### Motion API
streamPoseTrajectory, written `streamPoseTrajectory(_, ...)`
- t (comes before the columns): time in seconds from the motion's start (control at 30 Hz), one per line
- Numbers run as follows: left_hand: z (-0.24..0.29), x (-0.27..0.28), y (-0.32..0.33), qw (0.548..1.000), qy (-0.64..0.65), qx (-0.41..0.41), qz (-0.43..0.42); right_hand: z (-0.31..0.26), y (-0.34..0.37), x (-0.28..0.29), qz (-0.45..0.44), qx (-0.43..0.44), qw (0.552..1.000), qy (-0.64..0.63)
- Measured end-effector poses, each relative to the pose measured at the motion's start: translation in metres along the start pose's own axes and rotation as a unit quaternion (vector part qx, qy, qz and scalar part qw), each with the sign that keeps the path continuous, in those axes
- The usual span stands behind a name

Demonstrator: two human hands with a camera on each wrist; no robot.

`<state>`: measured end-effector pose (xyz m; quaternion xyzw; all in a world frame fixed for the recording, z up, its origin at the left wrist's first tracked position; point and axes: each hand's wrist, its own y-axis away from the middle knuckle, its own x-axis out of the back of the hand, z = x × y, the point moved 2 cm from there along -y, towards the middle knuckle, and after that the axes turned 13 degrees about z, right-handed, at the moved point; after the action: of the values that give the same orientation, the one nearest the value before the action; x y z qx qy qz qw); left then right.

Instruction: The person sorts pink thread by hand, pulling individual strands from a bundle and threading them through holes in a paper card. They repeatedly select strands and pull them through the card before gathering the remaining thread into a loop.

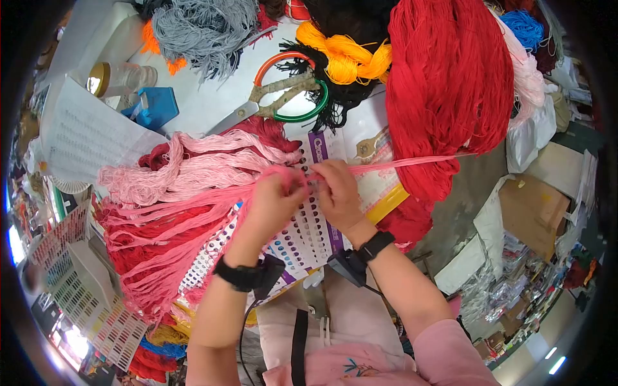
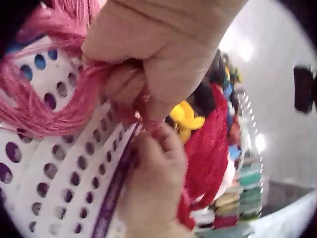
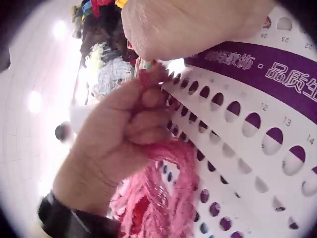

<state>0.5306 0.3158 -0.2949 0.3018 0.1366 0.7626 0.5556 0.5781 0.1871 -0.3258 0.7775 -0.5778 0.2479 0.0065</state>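
A white thread card (image 1: 299,235) with rows of punched holes and a purple printed band (image 1: 335,237) lies before me. My left hand (image 1: 273,202) grips a bundle of pink thread (image 2: 64,111), its fingers curled round it at the holes. Fingertip to fingertip with it, my right hand (image 1: 339,195) pinches the pink strand at the card's edge. From there a pink strand (image 1: 383,165) runs off to the right, across the red skein. Many pink lengths (image 1: 151,248) hang from the card's left side, over darker red ones.
Large scissors (image 1: 241,113) with orange and green handles lie beyond the card. A big red skein (image 1: 450,77) stands at right, near yellow (image 1: 344,58) and grey thread (image 1: 206,35). At left are a blue box (image 1: 154,108), a jar (image 1: 129,78) and a printed sheet (image 1: 84,135).
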Motion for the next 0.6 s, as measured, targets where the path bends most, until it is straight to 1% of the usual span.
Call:
streamPoseTrajectory(0.03, -0.006, 0.013, 0.002, 0.999, 0.017, 0.0, 0.042, -0.005, -0.001, -0.001, 0.0, -0.003, 1.0, 0.001)
streamPoseTrajectory(0.07, -0.014, 0.03, 0.007, 0.996, 0.033, 0.0, 0.085, -0.012, -0.003, -0.005, -0.009, 0.008, 0.997, 0.071)
streamPoseTrajectory(0.1, -0.004, 0.053, 0.019, 0.982, 0.122, 0.115, 0.081, -0.016, -0.005, -0.007, -0.018, 0.019, 0.99, 0.138)
streamPoseTrajectory(0.13, 0.006, 0.08, 0.035, 0.948, 0.208, 0.228, 0.078, -0.016, -0.003, -0.008, -0.019, 0.018, 0.99, 0.135)
streamPoseTrajectory(0.17, -0.008, 0.11, 0.046, 0.922, 0.293, 0.245, 0.068, -0.013, -0.001, -0.011, -0.015, 0.018, 0.987, 0.16)
streamPoseTrajectory(0.2, -0.029, 0.15, 0.061, 0.902, 0.359, 0.22, 0.09, -0.011, 0.0, -0.014, -0.011, 0.02, 0.983, 0.184)
streamPoseTrajectory(0.23, -0.028, 0.184, 0.076, 0.854, 0.389, 0.278, 0.205, -0.012, -0.001, -0.014, -0.01, 0.023, 0.983, 0.18)
streamPoseTrajectory(0.27, -0.033, 0.216, 0.092, 0.823, 0.422, 0.256, 0.282, -0.013, -0.003, -0.013, -0.016, 0.033, 0.982, 0.184)
streamPoseTrajectory(0.3, -0.047, 0.247, 0.105, 0.822, 0.477, 0.212, 0.226, -0.014, -0.003, -0.012, -0.024, 0.044, 0.981, 0.187)
streamPoseTrajectory(0.33, -0.048, 0.267, 0.116, 0.792, 0.504, 0.193, 0.285, -0.015, -0.002, -0.013, -0.033, 0.034, 0.981, 0.189)
streamPoseTrajectory(0.37, -0.045, 0.281, 0.131, 0.757, 0.529, 0.171, 0.344, -0.016, -0.002, -0.013, -0.037, 0.044, 0.982, 0.178)
streamPoseTrajectory(0.4, -0.042, 0.287, 0.15, 0.751, 0.531, 0.162, 0.357, -0.017, 0.0, -0.013, -0.02, 0.066, 0.979, 0.193)
streamPoseTrajectory(0.43, -0.037, 0.295, 0.169, 0.762, 0.466, 0.13, 0.43, -0.018, -0.002, -0.014, -0.002, 0.091, 0.974, 0.206)
streamPoseTrajectory(0.47, -0.031, 0.299, 0.189, 0.764, 0.397, 0.099, 0.499, -0.017, -0.002, -0.015, -0.01, 0.097, 0.975, 0.202)
streamPoseTrajectory(0.5, -0.013, 0.283, 0.211, 0.824, 0.329, 0.094, 0.452, -0.016, 0.0, -0.014, -0.021, 0.1, 0.975, 0.198)
streamPoseTrajectory(0.53, 0.005, 0.255, 0.237, 0.873, 0.257, 0.092, 0.404, -0.013, 0.002, -0.012, -0.044, 0.082, 0.981, 0.172)
streamPoseTrajectory(0.57, 0.006, 0.231, 0.261, 0.903, 0.205, 0.101, 0.365, -0.014, 0.001, -0.012, -0.07, 0.068, 0.985, 0.144)
streamPoseTrajectory(0.6, 0.005, 0.208, 0.283, 0.916, 0.144, 0.183, 0.327, -0.026, -0.001, -0.008, -0.077, 0.073, 0.986, 0.126)
